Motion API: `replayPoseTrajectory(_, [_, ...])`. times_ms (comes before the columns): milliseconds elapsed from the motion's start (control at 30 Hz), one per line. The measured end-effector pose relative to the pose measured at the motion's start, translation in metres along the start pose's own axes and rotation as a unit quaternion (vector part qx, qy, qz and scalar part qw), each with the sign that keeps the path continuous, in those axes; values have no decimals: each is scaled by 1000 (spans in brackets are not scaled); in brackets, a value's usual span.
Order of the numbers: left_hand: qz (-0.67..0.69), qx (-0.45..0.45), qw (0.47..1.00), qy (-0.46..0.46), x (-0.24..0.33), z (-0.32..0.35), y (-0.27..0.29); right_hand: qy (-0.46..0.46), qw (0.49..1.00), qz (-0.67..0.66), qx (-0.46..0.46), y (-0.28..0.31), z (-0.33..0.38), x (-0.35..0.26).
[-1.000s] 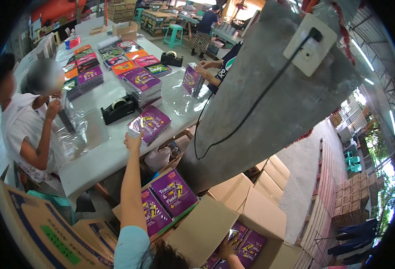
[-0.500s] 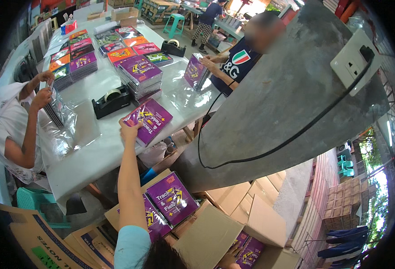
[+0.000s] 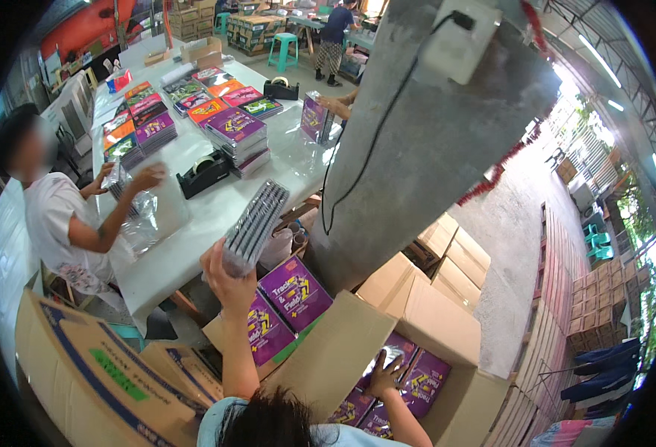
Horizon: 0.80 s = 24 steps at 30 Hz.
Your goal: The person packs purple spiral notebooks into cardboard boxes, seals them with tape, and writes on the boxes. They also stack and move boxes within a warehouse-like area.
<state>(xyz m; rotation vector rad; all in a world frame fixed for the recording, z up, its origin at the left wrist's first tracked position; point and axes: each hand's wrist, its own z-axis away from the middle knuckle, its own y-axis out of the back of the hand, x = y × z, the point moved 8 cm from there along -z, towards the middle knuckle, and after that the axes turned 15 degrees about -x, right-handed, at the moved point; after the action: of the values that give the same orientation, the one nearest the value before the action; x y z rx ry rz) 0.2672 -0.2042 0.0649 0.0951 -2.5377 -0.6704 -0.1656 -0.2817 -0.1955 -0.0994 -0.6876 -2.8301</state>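
My left hand point(image 3: 227, 281) is closed around a plastic-wrapped bundle of spiral notebooks point(image 3: 257, 223), lifted off the table with its bound edges turned up. Below it, two purple-covered notebook bundles point(image 3: 296, 293) lie side by side in a carton. My right hand point(image 3: 384, 378) reaches into an open cardboard box point(image 3: 447, 320). Its fingers are spread over the purple notebooks point(image 3: 426, 381) packed inside, touching them from above. One raised flap point(image 3: 343, 343) stands between that box and the neighbouring carton.
Notebook stacks point(image 3: 237, 128) and a tape dispenser point(image 3: 205, 175) stand on the white table point(image 3: 160, 257). A seated person point(image 3: 63, 216) handles a bundle at left. Another person's hand point(image 3: 337, 106) shows beside the concrete pillar point(image 3: 417, 134). Flattened cartons point(image 3: 97, 372) lean at lower left.
My left hand has lifted the bundle off the table edge, turned it and drawn it nearer. My right hand shows more fully in the box. The view has shifted, and the pillar hides the right-hand person more.
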Motion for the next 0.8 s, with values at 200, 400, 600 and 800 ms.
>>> replayPoseTrajectory(200, [259,36,962,75,92,48,99,12,994,74,79,-5,-13,17])
replayPoseTrajectory(400, [541,-46,829,138,191,86,154,531,719,-421,152,28,139,-2])
replayPoseTrajectory(600, [469,-317,823,43,246,207,160,487,408,-761,131,-42,251,73])
replayPoseTrajectory(800, [333,-309,856,245,147,243,216,375,491,-768,-171,-92,238,103])
